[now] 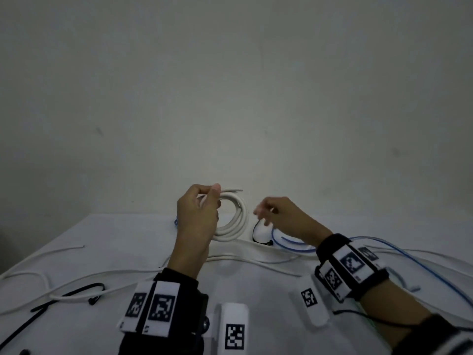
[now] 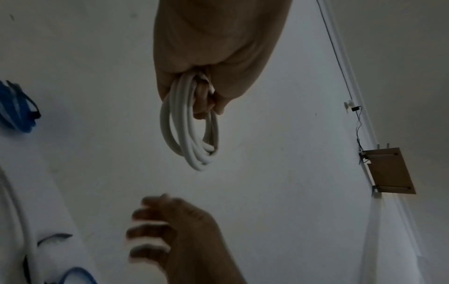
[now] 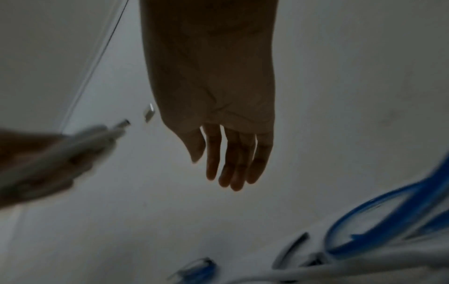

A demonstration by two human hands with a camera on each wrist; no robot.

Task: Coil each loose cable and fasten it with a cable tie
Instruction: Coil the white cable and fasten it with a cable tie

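Note:
My left hand (image 1: 202, 208) holds a coiled white cable (image 1: 236, 221) up above the far edge of the table, fingers curled round the loops. In the left wrist view the coil (image 2: 192, 134) hangs from my closed fingers. The cable's two plug ends (image 3: 136, 119) stick out past the left hand in the right wrist view. My right hand (image 1: 266, 213) hovers just right of the coil with its fingers (image 3: 230, 167) straight and nothing in it. A black cable tie (image 1: 258, 233) lies curved on the table under the right hand.
Loose white cables (image 1: 243, 261) run across the white table (image 1: 128, 231). A loose blue cable (image 1: 399, 260) loops at the right. Another black tie (image 1: 69, 297) lies at the left front. A coiled blue cable (image 2: 17, 109) rests at the far table edge. The wall stands close behind.

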